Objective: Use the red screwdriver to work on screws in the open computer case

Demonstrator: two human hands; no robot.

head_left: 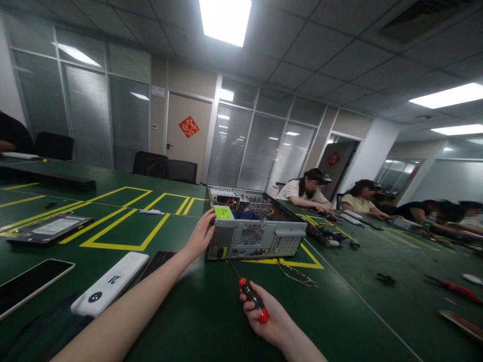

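Observation:
An opened desktop computer case [260, 226] lies on the green table with its back panel toward me. My left hand [202, 235] rests against the case's left rear corner, fingers stretched out and a little apart, beside the power supply with its bright green label [223, 212]. Wrapped in the fingers of my right hand [266, 314] is a red and black screwdriver [252, 299]. Its thin shaft points up and left, the tip near the lower edge of the back panel; whether it touches cannot be seen. Loose wires and parts show inside the case.
To the left lie a white device marked 21 [113, 281], a phone [33, 281] and a hard drive [51, 229]. Thin wires [298, 274] lie before the case. Red-handled pliers [455, 287] and dark parts [326, 236] are at right. Several people sit farther along.

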